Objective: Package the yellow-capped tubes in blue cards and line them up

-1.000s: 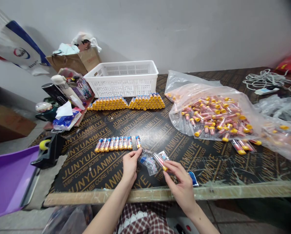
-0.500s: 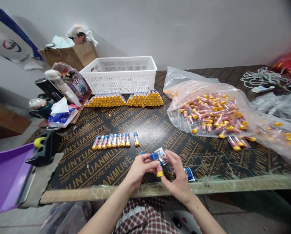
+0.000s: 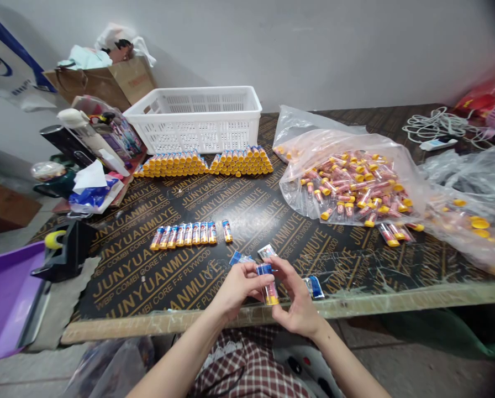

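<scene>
Near the front edge of the table I hold a small clear tube [image 3: 270, 293] upright, slightly tilted, with a yellow cap at its lower end and a blue-printed wrap round its upper part. My left hand [image 3: 241, 287] pinches it from the left between thumb and fingers. My right hand [image 3: 297, 301] curls round its other side, the thumb close to the yellow cap. Blue printed wrappers [image 3: 241, 258] lie just beyond my hands, and another blue wrapper [image 3: 315, 287] is to the right. A row of wrapped tubes [image 3: 184, 235] lies further off, one single tube [image 3: 227, 231] beside it.
Two stacks of wrapped tubes [image 3: 173, 164] lie before a white basket [image 3: 193, 130]. A clear bag [image 3: 291, 190] of pink tubes with yellow caps spreads at the right. A tape dispenser [image 3: 67, 249], tissues [image 3: 92, 190] and bottles are left; a white cable [image 3: 438, 126] lies far right.
The blue wrap now covers more of the tube, where before it showed at the top. A silvery wrapper by my right fingers now lies beyond them. The whole view has shifted slightly.
</scene>
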`<state>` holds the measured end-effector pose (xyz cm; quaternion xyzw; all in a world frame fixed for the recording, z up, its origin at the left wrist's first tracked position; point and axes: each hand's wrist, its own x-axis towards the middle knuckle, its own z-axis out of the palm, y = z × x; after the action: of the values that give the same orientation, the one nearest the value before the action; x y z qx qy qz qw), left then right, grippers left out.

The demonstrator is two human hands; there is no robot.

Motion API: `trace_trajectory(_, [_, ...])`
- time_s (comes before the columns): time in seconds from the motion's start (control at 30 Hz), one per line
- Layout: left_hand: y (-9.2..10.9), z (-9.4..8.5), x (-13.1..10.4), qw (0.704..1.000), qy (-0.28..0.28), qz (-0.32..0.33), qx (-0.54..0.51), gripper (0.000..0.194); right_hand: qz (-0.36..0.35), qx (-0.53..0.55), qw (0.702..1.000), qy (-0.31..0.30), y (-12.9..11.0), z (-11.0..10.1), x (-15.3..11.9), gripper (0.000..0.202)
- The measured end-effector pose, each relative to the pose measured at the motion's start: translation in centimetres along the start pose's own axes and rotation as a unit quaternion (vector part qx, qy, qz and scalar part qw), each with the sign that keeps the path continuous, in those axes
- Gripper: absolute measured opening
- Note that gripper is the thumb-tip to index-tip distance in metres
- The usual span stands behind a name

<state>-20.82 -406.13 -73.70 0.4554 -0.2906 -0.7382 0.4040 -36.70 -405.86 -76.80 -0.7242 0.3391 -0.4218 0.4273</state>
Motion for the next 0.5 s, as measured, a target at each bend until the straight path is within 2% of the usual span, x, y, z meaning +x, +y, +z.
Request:
trace_trajectory(0.4, [-0.19,0.28,-0.14,1.000,0.003,-0.005,0.012,0.039,0.001,0.006,1.000,0.011,-0.13,0.14,-0.01,0.084])
trace_trajectory(0.5, [0.69,-0.15,0.44,0.998,0.015,0.011,0.053,0.037,0.006,0.004,1.000,0.003,-0.33,0.00,0.30,0.085])
